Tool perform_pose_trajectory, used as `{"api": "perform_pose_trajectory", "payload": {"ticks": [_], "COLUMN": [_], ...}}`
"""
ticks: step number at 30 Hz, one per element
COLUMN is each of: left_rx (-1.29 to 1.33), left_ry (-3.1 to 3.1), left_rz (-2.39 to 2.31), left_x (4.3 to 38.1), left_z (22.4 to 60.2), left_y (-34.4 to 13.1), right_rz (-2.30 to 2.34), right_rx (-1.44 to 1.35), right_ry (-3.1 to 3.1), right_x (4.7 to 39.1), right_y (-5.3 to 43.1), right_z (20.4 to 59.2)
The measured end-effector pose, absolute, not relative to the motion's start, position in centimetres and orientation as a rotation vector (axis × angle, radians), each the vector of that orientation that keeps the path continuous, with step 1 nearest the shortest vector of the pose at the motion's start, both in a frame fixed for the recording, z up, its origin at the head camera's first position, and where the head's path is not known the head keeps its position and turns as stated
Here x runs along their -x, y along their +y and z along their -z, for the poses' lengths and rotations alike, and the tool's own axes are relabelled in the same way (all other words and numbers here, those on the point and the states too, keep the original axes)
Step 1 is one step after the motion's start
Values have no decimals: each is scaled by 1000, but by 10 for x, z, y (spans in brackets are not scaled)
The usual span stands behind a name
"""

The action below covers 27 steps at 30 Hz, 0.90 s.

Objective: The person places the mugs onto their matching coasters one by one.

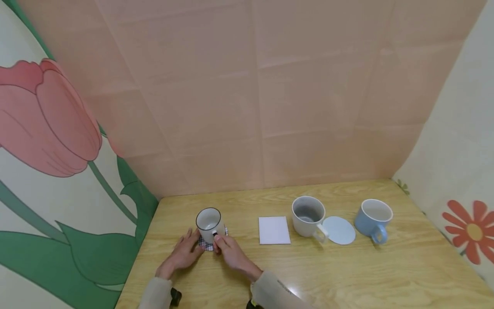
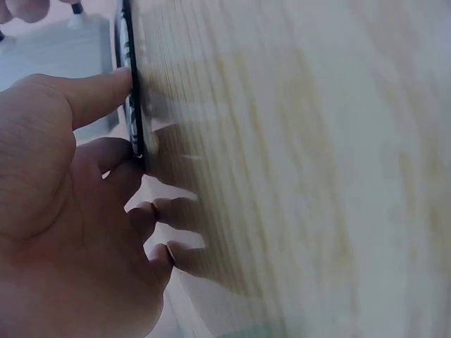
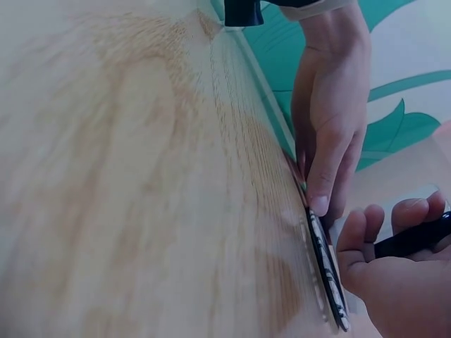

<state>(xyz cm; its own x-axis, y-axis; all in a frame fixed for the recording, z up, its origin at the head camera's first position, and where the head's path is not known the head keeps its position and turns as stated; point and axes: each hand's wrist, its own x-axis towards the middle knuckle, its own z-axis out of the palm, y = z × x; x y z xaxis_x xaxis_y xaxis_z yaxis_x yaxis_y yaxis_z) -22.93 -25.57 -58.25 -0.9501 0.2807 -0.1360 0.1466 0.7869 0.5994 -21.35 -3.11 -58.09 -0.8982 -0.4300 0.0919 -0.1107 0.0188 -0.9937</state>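
Note:
A white mug with a dark rim (image 1: pixel 209 223) stands upright over a round plaid coaster (image 1: pixel 206 245) at the table's left; whether its base rests on the coaster I cannot tell. My right hand (image 1: pixel 230 253) grips the mug's handle, which shows black in the right wrist view between the curled fingers (image 3: pixel 416 211). Beside the coaster, my left hand (image 1: pixel 185 252) lies low over the table. In the left wrist view its thumb and index finger hold the coaster's rim (image 2: pixel 132 113), with the other fingertips down by the tabletop.
Right of the hands lies a white square coaster (image 1: pixel 274 230). Beyond it are a larger white mug (image 1: pixel 308 214), a pale round coaster (image 1: pixel 339 231) and a blue mug (image 1: pixel 372 219). A pink sheet (image 1: pixel 254 107) hangs behind the wooden table (image 1: pixel 328 274).

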Motion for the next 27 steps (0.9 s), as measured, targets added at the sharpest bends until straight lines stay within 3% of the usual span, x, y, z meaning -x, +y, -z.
{"api": "perform_pose_trajectory", "payload": {"ticks": [8, 17, 27], "left_rx": [-333, -293, -317], "left_ry": [2758, 2751, 2757], "left_rz": [-940, -872, -957], "left_x": [232, 228, 229], "left_z": [599, 580, 587], "left_y": [-261, -253, -259], "right_rz": [1985, 1981, 1965], "right_rx": [567, 553, 553], "right_ry": [2012, 1999, 2036], "right_x": [212, 212, 210], "right_y": [-34, -34, -40], "right_z": [584, 584, 584]}}
